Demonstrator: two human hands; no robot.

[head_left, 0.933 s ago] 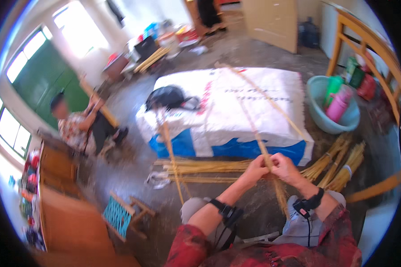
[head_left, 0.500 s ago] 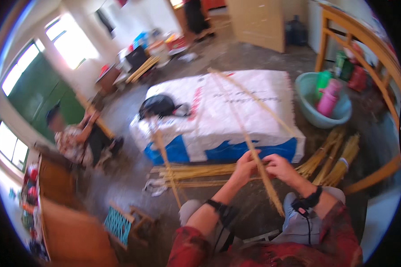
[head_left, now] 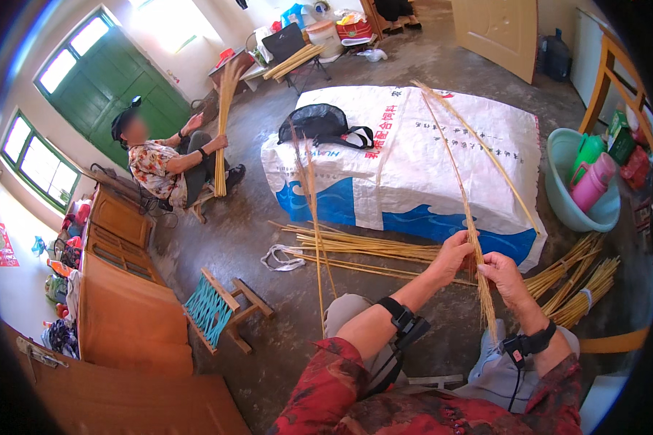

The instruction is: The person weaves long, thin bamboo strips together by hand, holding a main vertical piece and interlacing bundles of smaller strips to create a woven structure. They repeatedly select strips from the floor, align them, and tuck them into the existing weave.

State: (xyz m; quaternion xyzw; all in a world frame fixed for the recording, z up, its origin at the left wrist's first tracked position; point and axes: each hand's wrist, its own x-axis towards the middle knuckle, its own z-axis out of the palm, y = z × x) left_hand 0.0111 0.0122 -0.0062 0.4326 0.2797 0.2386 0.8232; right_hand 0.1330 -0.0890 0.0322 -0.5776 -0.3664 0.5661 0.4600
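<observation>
A straw-coloured broom stalk point(head_left: 487, 301) slopes in front of me, its thin end towards the white sheet and its bushy end towards my lap. My left hand point(head_left: 455, 256) is closed around it where the bristles begin. Just below, my right hand point(head_left: 503, 275) pinches the side of the bristles between thumb and fingers. Another stalk point(head_left: 511, 180) lies across the white woven sheet point(head_left: 421, 145) ahead. By my left knee, a few stalks point(head_left: 316, 235) lean upright. Loose stalks point(head_left: 363, 245) lie on the floor along the sheet's near edge, and tied bundles point(head_left: 586, 299) lie at the right.
At the left, a seated person point(head_left: 168, 161) holds a bunch of stalks point(head_left: 226, 134). A stool with teal webbing point(head_left: 212, 308) stands near a wooden cabinet point(head_left: 130, 319). A black cap point(head_left: 318, 125) rests on the sheet. Far right are a pale basin point(head_left: 562, 185) and a wooden chair point(head_left: 601, 80).
My view has swung left, so the scene sits further right. Both hands still hold the stalk. The seated person's bunch now stands upright, with one hand lifted away from it.
</observation>
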